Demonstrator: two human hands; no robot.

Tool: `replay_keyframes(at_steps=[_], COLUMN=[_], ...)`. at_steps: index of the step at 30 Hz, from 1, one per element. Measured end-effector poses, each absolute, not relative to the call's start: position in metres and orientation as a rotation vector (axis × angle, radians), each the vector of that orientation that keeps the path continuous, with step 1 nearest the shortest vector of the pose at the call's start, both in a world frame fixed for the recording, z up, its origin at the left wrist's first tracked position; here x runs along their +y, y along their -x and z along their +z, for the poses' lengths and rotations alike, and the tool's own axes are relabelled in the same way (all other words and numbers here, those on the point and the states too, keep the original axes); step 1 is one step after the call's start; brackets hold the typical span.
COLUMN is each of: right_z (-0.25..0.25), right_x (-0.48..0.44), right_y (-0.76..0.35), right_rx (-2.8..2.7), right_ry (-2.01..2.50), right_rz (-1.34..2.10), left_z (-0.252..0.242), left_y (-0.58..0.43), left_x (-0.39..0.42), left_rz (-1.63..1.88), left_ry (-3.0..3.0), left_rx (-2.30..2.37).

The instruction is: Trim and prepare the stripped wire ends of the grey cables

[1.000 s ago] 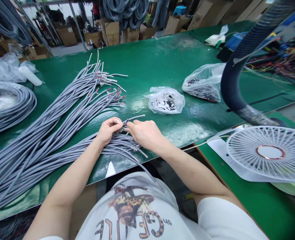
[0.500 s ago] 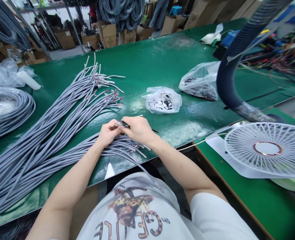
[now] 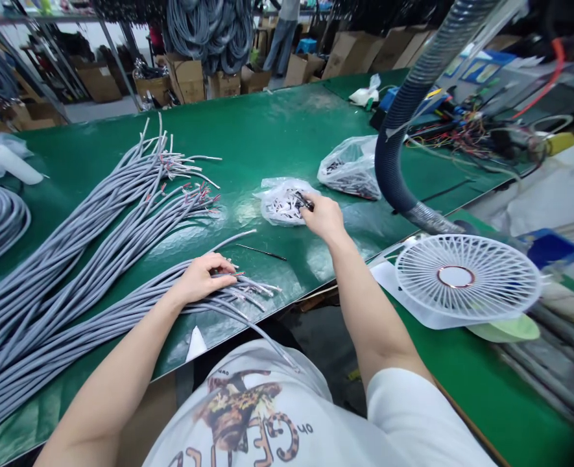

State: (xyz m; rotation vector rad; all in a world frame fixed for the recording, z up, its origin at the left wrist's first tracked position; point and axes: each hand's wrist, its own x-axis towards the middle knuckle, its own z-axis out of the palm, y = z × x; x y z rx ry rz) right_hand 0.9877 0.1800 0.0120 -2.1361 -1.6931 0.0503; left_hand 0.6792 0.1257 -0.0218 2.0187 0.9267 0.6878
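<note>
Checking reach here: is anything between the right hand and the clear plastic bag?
Nothing visible is: the right hand reaches over the edge of the clear plastic bag, pinching a small dark piece.

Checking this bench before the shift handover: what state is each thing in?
left hand: resting on the cables
grey cables: lying loose, stripped ends showing coloured wires
right hand: pinching a small dark piece over a bag
small dark piece: held
clear plastic bag: crumpled, holding small black-and-white pieces
thin black rod: lying loose on the green mat
</note>
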Motion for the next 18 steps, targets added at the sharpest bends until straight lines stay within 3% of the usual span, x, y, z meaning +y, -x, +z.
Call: replay_keyframes(at_steps=[6, 12, 18], right_z=[0.016, 0.025, 0.016], right_x=[0.158, 0.118, 0.116], right_y=[-0.982, -0.897, -0.842], right_rx=[-1.467, -1.662, -1.708], right_ry=[1.716, 1.274, 1.092], right_rz=[0.038, 0.7, 0.924], left_z=[-0.024, -0.019, -0.014], left_y=[-0.68, -0.678, -0.677], left_x=[0.125, 0.126, 0.125], left_rz=[0.874, 1.156, 1.272], left_ry=[-1.965, -1.575, -1.516], left_rx=[0.98, 1.112, 1.047])
